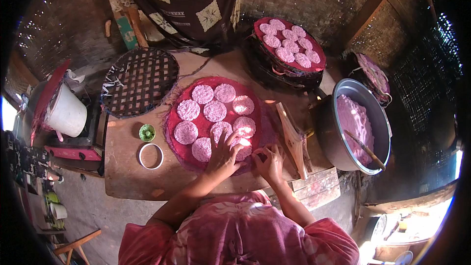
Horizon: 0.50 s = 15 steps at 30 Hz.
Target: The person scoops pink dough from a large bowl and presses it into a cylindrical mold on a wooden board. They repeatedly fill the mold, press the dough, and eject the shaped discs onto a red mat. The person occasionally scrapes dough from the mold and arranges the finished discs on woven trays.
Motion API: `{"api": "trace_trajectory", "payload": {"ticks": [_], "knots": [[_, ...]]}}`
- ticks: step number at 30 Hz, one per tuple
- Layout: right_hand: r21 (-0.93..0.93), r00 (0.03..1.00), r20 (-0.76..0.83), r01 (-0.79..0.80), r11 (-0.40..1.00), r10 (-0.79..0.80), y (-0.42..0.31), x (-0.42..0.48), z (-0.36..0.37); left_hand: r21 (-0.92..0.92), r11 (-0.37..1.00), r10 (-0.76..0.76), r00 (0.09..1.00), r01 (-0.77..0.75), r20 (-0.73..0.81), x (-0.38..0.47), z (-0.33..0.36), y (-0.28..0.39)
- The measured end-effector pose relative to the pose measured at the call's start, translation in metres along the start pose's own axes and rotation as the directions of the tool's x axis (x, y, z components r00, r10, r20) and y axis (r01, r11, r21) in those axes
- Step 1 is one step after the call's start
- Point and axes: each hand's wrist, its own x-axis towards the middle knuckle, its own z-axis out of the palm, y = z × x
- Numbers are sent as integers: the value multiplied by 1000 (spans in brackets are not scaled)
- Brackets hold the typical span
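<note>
Before me a round red cloth (227, 122) lies on the wooden table, bearing several flat pink discs (215, 111) with a stringy, noodle-like surface. My left hand (225, 156) is spread over the near discs, its fingers apart. Its index finger and thumb are at a sunlit disc (243, 151) near the cloth's right front edge. Just right of that disc is my right hand (271, 162), with thumb and index finger curled close together by the cloth's rim. Whether anything is pinched there cannot be made out. A white ring (151, 156) and a small green fluted mould (147, 133) lie to the left.
An open-weave round tray (141, 82) sits at the back left, near a white pot (68, 110) on a stove (73, 152). Stacked trays (320, 77) carry more discs. Right of a wooden press-like tool (292, 140), a grey basin (323, 136) holds pink dough (353, 125) and a stick (364, 149).
</note>
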Motion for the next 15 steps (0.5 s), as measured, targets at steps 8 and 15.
{"api": "trace_trajectory", "payload": {"ticks": [8, 15], "knots": [[-31, 1000, 7, 11, 999, -11, 5, 3, 5, 66, 998, -14, 993, 7, 115, -3, -1, -2], [-41, 999, 34, -24, 999, 25, 7, 4, 3, 152, 986, 38, 984, -65, 172, -17, -8, 5]]}}
